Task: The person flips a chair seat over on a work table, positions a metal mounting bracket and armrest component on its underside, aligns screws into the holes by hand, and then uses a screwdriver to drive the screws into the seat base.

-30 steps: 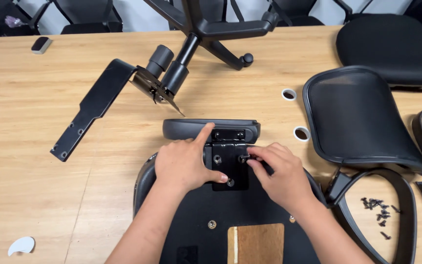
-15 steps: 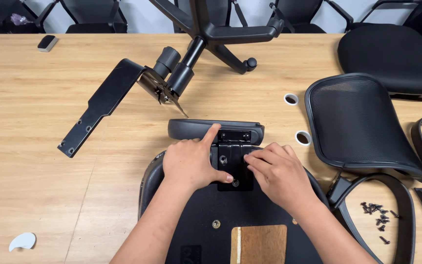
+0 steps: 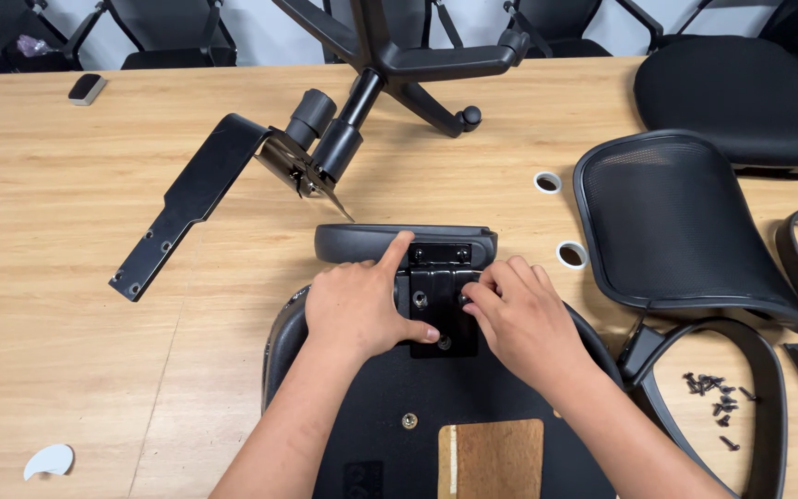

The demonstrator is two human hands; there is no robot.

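Observation:
A black chair seat base lies upside down on the wooden table in front of me. A black armrest with a metal bracket rests on its far edge. My left hand presses down on the bracket's left side, index finger stretched onto the armrest. My right hand pinches a small screw at the bracket's right hole with its fingertips.
A chair star base with gas cylinder and tilt plate lies at the back. A mesh backrest and a pile of black screws sit at the right. Two cable grommets pierce the table. A brown label marks the seat.
The camera view shifted slightly downward. My right hand's fingers have shifted slightly at the bracket's right screw; the left hand stays pressed in place.

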